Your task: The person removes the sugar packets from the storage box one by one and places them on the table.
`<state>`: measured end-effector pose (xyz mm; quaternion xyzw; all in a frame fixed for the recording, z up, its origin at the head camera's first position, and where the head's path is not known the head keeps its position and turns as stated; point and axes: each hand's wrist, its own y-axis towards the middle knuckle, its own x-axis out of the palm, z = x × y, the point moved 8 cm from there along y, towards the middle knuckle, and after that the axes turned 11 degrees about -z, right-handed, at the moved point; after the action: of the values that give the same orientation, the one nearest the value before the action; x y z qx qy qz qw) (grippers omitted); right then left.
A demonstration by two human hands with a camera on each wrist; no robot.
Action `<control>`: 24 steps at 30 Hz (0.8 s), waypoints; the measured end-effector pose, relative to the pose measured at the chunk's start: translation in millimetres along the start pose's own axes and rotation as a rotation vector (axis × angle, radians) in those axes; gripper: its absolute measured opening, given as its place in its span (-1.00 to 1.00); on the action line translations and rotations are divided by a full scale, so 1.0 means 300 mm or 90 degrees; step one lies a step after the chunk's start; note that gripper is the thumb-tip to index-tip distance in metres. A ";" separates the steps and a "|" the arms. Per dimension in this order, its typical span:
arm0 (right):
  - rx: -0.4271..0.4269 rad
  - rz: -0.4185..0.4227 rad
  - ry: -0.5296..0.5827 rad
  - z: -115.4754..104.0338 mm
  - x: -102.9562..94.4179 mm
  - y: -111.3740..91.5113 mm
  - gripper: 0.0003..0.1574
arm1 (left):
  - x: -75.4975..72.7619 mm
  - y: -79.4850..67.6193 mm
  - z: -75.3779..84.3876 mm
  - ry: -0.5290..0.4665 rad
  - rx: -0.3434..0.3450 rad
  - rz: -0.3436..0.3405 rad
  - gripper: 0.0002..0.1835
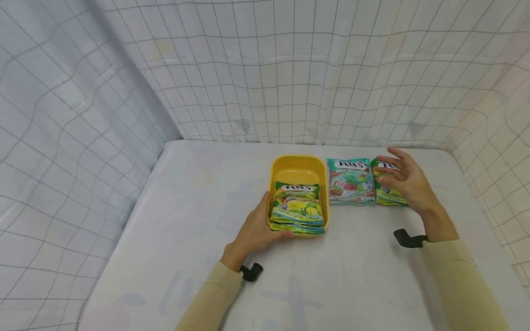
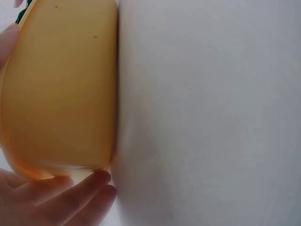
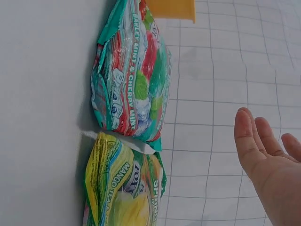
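Observation:
A yellow plastic tub stands on the table, with green Fox's Spring Tea candy bags lying one over another in its near half. My left hand holds the tub at its near left corner, fingers along the left wall and thumb at the front. In the left wrist view its fingertips press the tub's outer wall. To the tub's right lies a teal Fox's Mint Blossom bag. Beside that, another green candy bag is partly hidden by my right hand, which hovers with fingers spread and nothing held.
A white cloth covers the table. White grid-patterned curtains hang behind it and along both sides. A black wrist mount sticks out from the right wrist, and another black mount from the left.

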<state>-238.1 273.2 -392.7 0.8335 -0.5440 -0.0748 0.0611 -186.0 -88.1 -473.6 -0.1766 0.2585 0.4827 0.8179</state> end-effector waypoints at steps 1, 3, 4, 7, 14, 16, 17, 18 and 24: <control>0.004 -0.001 -0.013 -0.003 0.004 0.003 0.00 | 0.000 0.002 0.000 0.002 0.000 -0.001 0.35; 0.011 -0.001 -0.033 -0.010 0.011 0.009 -0.02 | -0.001 0.007 0.002 0.004 0.003 -0.001 0.36; 0.013 -0.001 -0.039 -0.014 0.014 0.012 -0.03 | -0.002 0.009 0.004 0.004 0.005 0.000 0.36; 0.005 -0.007 -0.043 -0.027 0.027 0.022 -0.05 | -0.004 0.016 0.008 0.001 0.013 0.006 0.35; 0.022 -0.033 -0.024 -0.029 0.085 0.020 -0.06 | 0.017 -0.008 -0.005 -0.001 -0.013 -0.005 0.39; 0.025 -0.038 -0.039 -0.033 0.104 0.023 -0.05 | 0.016 -0.018 -0.009 -0.001 -0.020 -0.004 0.40; 0.023 -0.043 -0.045 -0.037 0.114 0.028 -0.05 | 0.012 -0.021 -0.008 -0.003 -0.021 0.001 0.40; 0.020 -0.047 -0.047 -0.040 0.123 0.032 -0.05 | 0.008 -0.022 -0.007 -0.004 -0.020 0.006 0.40; 0.041 -0.047 -0.073 -0.046 0.151 0.043 -0.04 | 0.007 -0.010 -0.011 -0.005 -0.030 -0.001 0.44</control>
<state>-229.2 226.7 -379.5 0.8488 -0.5178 -0.1070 0.0001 -183.4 -89.9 -477.4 -0.1945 0.2438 0.4889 0.8147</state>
